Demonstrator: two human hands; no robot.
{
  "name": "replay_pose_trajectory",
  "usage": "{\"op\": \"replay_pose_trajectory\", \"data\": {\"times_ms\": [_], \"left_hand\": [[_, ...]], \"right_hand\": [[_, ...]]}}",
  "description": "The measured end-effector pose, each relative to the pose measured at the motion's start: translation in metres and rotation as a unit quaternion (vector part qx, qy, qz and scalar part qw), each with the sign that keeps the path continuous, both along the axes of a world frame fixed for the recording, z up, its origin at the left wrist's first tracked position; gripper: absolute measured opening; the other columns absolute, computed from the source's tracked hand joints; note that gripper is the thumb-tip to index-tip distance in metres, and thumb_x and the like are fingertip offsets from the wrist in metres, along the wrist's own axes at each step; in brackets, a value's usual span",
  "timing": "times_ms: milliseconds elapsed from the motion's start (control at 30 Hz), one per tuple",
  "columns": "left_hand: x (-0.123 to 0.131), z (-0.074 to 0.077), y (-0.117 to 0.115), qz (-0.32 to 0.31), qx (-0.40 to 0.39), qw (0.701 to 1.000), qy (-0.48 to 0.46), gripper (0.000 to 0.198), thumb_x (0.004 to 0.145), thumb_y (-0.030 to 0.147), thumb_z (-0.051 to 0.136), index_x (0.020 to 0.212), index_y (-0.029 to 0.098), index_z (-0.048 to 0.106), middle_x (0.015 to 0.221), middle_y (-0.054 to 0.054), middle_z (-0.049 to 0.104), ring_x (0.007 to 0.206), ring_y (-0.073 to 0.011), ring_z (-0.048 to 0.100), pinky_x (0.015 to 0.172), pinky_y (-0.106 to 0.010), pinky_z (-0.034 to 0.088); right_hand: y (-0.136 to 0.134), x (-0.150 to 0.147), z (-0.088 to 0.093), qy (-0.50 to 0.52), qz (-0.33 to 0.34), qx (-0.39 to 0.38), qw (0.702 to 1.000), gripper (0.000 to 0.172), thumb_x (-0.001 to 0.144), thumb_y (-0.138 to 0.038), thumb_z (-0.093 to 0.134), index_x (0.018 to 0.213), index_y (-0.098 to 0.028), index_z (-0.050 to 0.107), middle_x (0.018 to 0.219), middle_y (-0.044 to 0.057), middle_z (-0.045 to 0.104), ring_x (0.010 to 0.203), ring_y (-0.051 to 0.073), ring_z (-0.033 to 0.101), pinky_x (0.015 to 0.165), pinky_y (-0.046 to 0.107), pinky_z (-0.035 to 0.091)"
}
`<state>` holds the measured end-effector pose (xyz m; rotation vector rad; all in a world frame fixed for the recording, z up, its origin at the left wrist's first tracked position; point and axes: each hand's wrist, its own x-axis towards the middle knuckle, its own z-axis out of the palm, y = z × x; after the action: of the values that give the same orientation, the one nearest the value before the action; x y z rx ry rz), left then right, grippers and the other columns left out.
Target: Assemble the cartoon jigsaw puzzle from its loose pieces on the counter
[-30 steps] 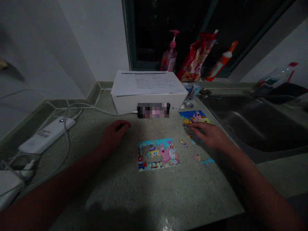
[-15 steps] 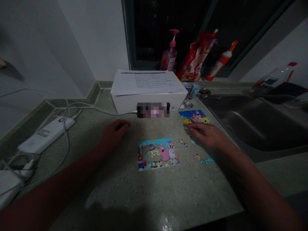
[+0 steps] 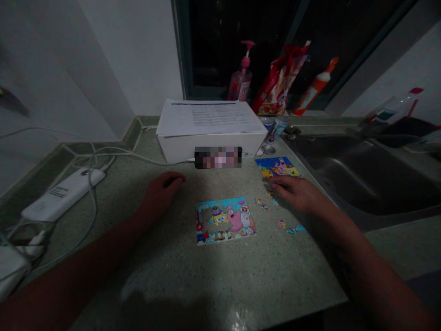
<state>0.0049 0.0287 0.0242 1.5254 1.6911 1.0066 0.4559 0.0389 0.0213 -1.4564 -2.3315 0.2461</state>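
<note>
My left hand [image 3: 162, 191] rests on the counter left of the puzzle, its fingers curled in and the thumb near them; I see nothing in it. My right hand [image 3: 296, 192] is at the near edge of a blue picture card [image 3: 280, 166], with thumb and fingers pinched; whatever is between the tips is too dark to make out. Between the hands lies a partly assembled cartoon jigsaw puzzle [image 3: 237, 220], with a gap on its left side and around the yellow figure. Loose puzzle pieces [image 3: 262, 205] lie to its right, and more pieces [image 3: 295, 229] sit nearer me.
Behind the puzzle stands a white box [image 3: 179, 146] topped with printed paper [image 3: 210, 117]; a phone [image 3: 217, 157] leans on its front, plugged into a cable. A white power strip [image 3: 64, 195] lies left, a sink [image 3: 344, 179] right. A can [image 3: 276, 131] and pump bottle [image 3: 241, 80] are behind.
The whole view has shifted very slightly. Both hands, the puzzle and the loose pieces stay in the same places relative to one another.
</note>
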Motion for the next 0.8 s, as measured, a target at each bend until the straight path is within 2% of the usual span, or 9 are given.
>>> {"op": "replay_pose_trajectory", "data": {"times_ms": [200, 467, 633, 800], "left_hand": [[-0.001, -0.003, 0.001, 0.001, 0.003, 1.000, -0.005, 0.026, 0.084, 0.050, 0.065, 0.092, 0.029, 0.079, 0.106, -0.006, 0.085, 0.108, -0.0335, 0.077, 0.106, -0.050, 0.058], [-0.002, -0.004, 0.002, 0.003, 0.008, 1.000, 0.011, 0.026, 0.084, 0.050, 0.064, 0.092, 0.029, 0.079, 0.105, -0.007, 0.085, 0.108, -0.0340, 0.078, 0.106, -0.049, 0.059], [-0.002, 0.001, 0.001, 0.001, -0.001, 1.000, 0.029, 0.030, 0.085, 0.051, 0.064, 0.095, 0.029, 0.080, 0.107, -0.007, 0.086, 0.110, -0.0350, 0.078, 0.107, -0.050, 0.058], [0.000, 0.008, -0.002, 0.010, -0.021, 0.999, 0.039, 0.032, 0.084, 0.052, 0.062, 0.096, 0.027, 0.080, 0.108, -0.005, 0.086, 0.110, -0.0338, 0.078, 0.104, -0.047, 0.059]], "right_hand": [[0.000, 0.001, -0.001, -0.006, -0.006, -0.011, 1.000, 0.034, 0.107, -0.047, 0.056, 0.119, -0.032, 0.084, 0.113, 0.005, 0.089, 0.096, 0.032, 0.085, 0.086, 0.051, 0.070], [0.000, 0.001, 0.000, 0.002, -0.010, -0.022, 1.000, 0.033, 0.107, -0.048, 0.057, 0.119, -0.035, 0.084, 0.116, 0.006, 0.088, 0.100, 0.034, 0.084, 0.089, 0.055, 0.069], [0.001, 0.010, 0.006, 0.001, -0.006, -0.033, 0.999, 0.032, 0.105, -0.036, 0.056, 0.124, -0.035, 0.083, 0.109, 0.004, 0.088, 0.093, 0.030, 0.084, 0.086, 0.049, 0.069], [0.000, 0.019, 0.017, -0.005, -0.030, -0.098, 0.995, 0.038, 0.103, -0.027, 0.056, 0.133, -0.029, 0.079, 0.106, 0.008, 0.088, 0.095, 0.030, 0.083, 0.087, 0.046, 0.067]]}}
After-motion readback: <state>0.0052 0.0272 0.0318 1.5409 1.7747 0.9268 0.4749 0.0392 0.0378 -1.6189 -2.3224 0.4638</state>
